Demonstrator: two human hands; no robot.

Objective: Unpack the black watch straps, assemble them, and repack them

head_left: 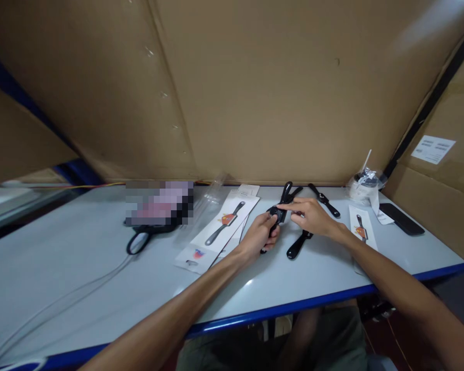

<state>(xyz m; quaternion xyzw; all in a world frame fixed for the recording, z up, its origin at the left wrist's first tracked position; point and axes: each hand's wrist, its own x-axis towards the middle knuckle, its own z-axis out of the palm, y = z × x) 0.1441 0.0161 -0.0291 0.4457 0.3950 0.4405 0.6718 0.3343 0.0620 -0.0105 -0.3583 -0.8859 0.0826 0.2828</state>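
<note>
My left hand (260, 233) is closed around a black spokeshave (282, 215), held at a slant above the table with one handle pointing up and away. My right hand (311, 214) reaches in from the right. Its index finger is stretched out and touches the middle of this tool, while its other fingers are curled and seem to hold nothing. Below the right hand lies another black spokeshave (298, 246), partly covered by that hand. A further spokeshave (324, 200) rests on the table behind it. The small parts under my fingertips are too small to make out.
Printed spokeshave cards (220, 232) and clear plastic sleeves (201, 206) lie left of my hands. Another card (359, 224), a dark phone-like slab (402, 219) and a bagged cup (363, 188) are at right. A blurred device (158, 206) with a cable sits left; cardboard (255, 93) walls the back.
</note>
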